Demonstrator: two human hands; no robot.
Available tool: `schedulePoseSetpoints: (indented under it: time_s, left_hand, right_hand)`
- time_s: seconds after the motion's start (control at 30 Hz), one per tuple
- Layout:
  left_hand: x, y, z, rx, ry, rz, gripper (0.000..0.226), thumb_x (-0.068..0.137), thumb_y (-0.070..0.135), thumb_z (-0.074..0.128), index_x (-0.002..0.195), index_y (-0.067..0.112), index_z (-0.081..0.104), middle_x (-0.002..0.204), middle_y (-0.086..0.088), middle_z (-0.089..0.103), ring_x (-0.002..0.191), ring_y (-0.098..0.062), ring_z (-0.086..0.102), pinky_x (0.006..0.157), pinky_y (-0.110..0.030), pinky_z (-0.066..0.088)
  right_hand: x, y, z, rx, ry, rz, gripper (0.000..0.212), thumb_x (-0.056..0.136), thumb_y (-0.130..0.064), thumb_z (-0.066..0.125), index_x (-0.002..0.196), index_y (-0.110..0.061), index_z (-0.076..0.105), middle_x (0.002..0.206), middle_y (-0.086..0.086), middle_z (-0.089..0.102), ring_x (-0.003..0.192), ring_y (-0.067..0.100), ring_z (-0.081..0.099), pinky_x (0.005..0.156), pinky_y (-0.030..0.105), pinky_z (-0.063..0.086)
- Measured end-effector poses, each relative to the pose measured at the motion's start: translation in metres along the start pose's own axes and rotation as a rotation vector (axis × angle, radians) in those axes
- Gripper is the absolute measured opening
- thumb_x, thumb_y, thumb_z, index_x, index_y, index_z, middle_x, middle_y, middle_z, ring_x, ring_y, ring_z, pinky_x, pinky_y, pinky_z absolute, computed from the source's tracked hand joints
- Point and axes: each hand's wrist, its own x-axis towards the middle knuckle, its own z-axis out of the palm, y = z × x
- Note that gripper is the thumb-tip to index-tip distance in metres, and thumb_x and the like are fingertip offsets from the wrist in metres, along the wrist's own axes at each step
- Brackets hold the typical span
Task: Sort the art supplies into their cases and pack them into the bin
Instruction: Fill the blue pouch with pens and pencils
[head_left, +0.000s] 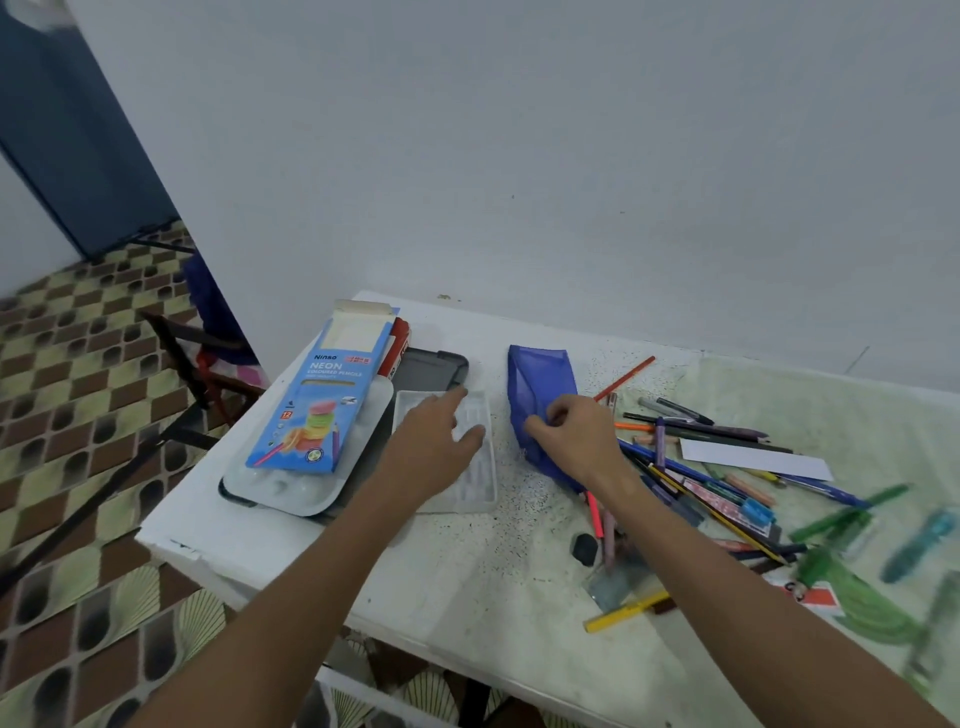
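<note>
Two hands working at a white table (467, 582) strewn with art supplies.

The left hand (434, 441) is lying open, fingers spread, on a clear plastic case (480, 488) just left of the blue pouch (540, 395). The right hand (576, 436) is pinching the pouch's near edge. Loose pencils and pens (701, 467) are lying scattered right of the pouch.

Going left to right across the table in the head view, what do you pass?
Coloured pencil box lying on a white palette → clear plastic case under the left hand → blue mesh pouch pinched by the right hand → heap of pens and pencils → green rulers.
</note>
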Motion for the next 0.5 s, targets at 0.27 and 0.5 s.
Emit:
schedulePoseSetpoints:
  time_s: [0.27, 0.5]
  left_hand:
    - [0.030, 0.057, 0.012, -0.453, 0.014, 0.032, 0.058, 0.091, 0.041, 0.058, 0.142, 0.030, 0.033, 0.090, 0.000, 0.067, 0.076, -0.020, 0.067, 0.071, -0.043, 0.058]
    - [0.020, 0.111, 0.041, -0.625, -0.046, 0.127, 0.077, 0.089, 0.005, 0.059, 0.149, 0.035, 0.021, 0.091, -0.008, 0.069, 0.065, -0.025, 0.070, 0.062, -0.048, 0.059]
  right_hand:
    - [-0.026, 0.004, -0.049, 0.242, 0.160, -0.147, 0.013, 0.083, -0.024, 0.071, 0.084, -0.012, 0.065, 0.072, 0.003, 0.063, 0.066, 0.018, 0.058, 0.060, 0.023, 0.048]
    - [-0.051, 0.030, -0.115, 0.345, 0.187, -0.087, 0.026, 0.083, -0.012, 0.069, 0.104, -0.022, 0.058, 0.076, -0.001, 0.060, 0.059, 0.009, 0.055, 0.057, 0.020, 0.049]
